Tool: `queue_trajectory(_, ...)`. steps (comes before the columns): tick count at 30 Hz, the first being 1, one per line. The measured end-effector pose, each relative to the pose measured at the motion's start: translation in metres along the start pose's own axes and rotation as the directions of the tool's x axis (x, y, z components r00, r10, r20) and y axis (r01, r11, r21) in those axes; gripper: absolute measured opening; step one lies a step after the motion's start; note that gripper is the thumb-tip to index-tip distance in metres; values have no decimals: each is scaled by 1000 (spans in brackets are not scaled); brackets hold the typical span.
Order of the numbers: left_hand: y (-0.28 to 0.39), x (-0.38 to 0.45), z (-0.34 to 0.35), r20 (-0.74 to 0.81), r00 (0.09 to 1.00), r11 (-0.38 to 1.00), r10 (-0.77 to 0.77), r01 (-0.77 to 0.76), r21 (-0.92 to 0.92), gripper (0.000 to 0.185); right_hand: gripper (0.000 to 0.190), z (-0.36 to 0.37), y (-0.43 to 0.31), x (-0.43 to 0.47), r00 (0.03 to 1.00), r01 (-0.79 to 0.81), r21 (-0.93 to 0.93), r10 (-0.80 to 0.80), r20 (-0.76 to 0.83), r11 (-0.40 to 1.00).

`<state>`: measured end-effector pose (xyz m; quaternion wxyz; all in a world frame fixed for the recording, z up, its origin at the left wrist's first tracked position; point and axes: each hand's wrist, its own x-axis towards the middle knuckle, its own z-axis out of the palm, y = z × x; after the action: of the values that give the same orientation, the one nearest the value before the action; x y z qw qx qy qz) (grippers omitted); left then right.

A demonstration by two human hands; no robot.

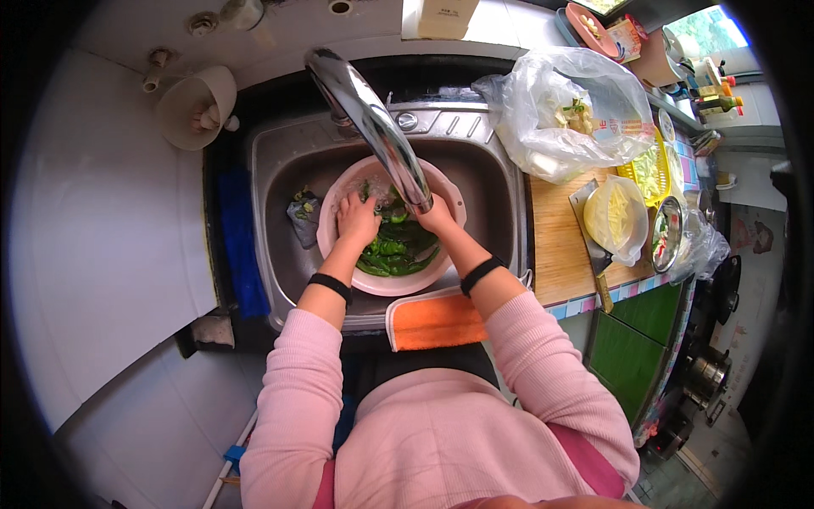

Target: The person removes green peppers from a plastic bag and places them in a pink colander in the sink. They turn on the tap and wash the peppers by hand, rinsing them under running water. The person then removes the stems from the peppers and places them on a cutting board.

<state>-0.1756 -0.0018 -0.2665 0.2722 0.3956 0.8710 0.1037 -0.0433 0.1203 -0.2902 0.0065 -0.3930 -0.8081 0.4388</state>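
Observation:
A pale pink plastic basin [459, 198] sits in a stainless steel sink [280, 191] with green peppers [397, 247] in water. My left hand [358, 219] is inside the basin at its left, fingers apart in bubbling water beside the peppers. Over at the basin's right side is my right hand [437, 216]; the faucet's end covers part of it, so its grip cannot be made out. The chrome faucet [375, 121] arches over the basin between both hands.
A small grey bag [303, 223] lies left of the basin. An orange cloth [435, 321] hangs over the sink's front edge. Right of the sink, a cutting board [559, 254] holds a cleaver [591, 235] and a bowl of pale shreds [613, 216]. A plastic bag [534, 95] stands behind.

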Motion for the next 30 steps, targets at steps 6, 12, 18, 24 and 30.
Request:
queue_trajectory(6,-1,0,0,-11,988,387,154,-71,-919,38,23,-20,-20,-23,941,-299,727,65,332,618)
queue_trajectory(12,16,-14,1,-43,980,49,197,-54,-997,30,22,-19,-18,-31,904,-379,854,-57,425,356)
queue_trajectory(18,20,-15,4,-94,988,175,122,-114,-978,33,24,-23,-28,-38,962,-221,720,27,270,658)
queue_trajectory(24,36,-15,7,-2,1000,229,16,-6,-973,29,61,-16,-44,-47,971,127,236,-170,170,963)
queue_trajectory(30,21,-8,-3,12,1000,339,3,10,-941,25,53,-35,-30,-61,972,199,160,-215,90,967)
